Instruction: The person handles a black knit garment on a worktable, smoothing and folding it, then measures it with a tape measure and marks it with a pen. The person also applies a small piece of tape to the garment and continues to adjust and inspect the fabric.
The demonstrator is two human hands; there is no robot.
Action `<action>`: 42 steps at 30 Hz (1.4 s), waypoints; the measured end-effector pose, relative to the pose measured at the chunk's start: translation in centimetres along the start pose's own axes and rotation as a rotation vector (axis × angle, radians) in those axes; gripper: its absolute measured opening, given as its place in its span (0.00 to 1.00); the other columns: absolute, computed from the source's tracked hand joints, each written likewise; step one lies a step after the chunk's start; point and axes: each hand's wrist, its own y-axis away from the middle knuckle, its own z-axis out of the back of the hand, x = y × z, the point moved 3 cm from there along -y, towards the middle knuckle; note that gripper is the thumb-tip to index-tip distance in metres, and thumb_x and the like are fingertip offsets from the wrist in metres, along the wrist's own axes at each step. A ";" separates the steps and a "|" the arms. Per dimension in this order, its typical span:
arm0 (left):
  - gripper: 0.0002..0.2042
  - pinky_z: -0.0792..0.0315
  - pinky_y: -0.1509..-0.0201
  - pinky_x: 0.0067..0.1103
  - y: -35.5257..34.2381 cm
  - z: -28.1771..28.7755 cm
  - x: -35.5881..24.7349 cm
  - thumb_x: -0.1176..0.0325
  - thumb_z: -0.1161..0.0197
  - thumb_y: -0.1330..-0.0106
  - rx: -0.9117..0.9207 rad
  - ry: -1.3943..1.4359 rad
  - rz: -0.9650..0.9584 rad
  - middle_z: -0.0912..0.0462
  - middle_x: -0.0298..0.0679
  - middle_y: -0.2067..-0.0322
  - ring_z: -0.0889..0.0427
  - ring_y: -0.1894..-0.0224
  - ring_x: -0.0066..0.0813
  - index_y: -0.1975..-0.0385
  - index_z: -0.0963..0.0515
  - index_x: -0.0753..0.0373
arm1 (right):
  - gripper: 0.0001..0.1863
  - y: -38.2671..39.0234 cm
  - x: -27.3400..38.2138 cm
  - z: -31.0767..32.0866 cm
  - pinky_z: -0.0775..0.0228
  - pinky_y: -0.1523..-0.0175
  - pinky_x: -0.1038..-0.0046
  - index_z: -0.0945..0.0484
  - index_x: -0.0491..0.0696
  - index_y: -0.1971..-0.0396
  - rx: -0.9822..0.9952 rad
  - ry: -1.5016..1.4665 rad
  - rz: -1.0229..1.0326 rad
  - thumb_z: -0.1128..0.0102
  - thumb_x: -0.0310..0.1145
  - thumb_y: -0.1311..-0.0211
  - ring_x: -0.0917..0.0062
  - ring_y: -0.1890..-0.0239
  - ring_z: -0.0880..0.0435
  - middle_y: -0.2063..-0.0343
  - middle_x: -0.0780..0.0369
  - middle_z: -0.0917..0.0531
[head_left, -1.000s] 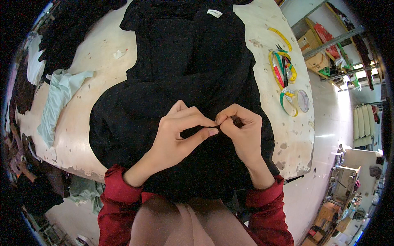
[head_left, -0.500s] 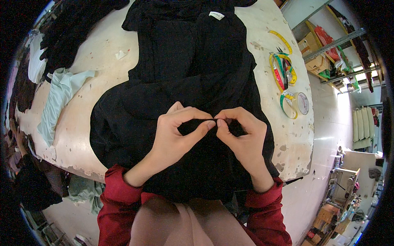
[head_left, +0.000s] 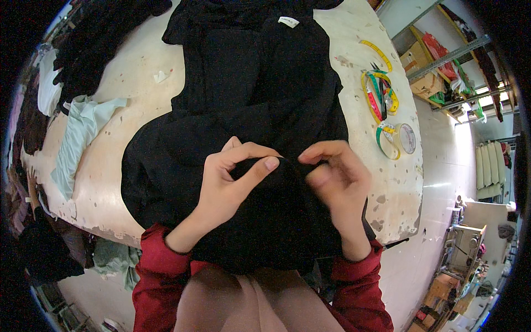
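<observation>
A black garment [head_left: 238, 77] lies spread over the table, with a small white label [head_left: 288, 22] near its far end. My left hand [head_left: 227, 177] pinches a fold of its cloth between thumb and forefinger, above the near part. Just to the right is my right hand [head_left: 344, 182], lifted off the cloth, with its thumb and forefinger apart and nothing visible between them. Motion smears that thumb a little.
On the pale worn table [head_left: 149, 83], a yellow and green tape measure [head_left: 365, 83] is looped around tools beside a roll of tape [head_left: 406, 138]. Pale green cloth [head_left: 83, 138] lies at left, dark garments [head_left: 99, 33] far left. Shelves [head_left: 437, 72] stand beyond the right edge.
My right hand has let go of the fold and moved right, its fingers parting. My left hand keeps its pinch, shifted slightly left.
</observation>
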 end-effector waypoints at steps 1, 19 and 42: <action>0.07 0.41 0.61 0.18 0.0 0.0 -0.1 0.66 0.32 0.37 0.002 -0.035 -0.012 0.16 0.30 0.71 0.35 0.68 0.18 0.65 0.15 0.61 | 0.16 0.1 -0.1 -0.1 0.26 0.55 0.79 0.19 0.43 0.62 0.061 0.154 0.136 0.25 0.29 0.51 0.80 0.64 0.17 0.67 0.62 0.16; 0.04 0.40 0.66 0.21 0.7 -1.2 0.0 0.74 0.34 0.41 -0.184 -0.307 -0.208 0.16 0.30 0.71 0.38 0.73 0.24 0.67 0.16 0.61 | 0.08 1.1 -1.9 -3.1 0.28 0.61 0.77 0.24 0.42 0.63 -0.082 0.487 0.391 0.40 0.17 0.42 0.73 0.68 0.20 0.70 0.57 0.21; 0.05 0.38 0.62 0.22 0.5 -0.9 -0.4 0.74 0.31 0.43 -0.078 -0.219 -0.213 0.15 0.33 0.71 0.33 0.72 0.24 0.67 0.16 0.61 | 0.07 0.6 -0.5 -2.3 0.29 0.61 0.76 0.23 0.42 0.67 -0.005 0.478 0.516 0.40 0.17 0.47 0.75 0.67 0.20 0.70 0.61 0.20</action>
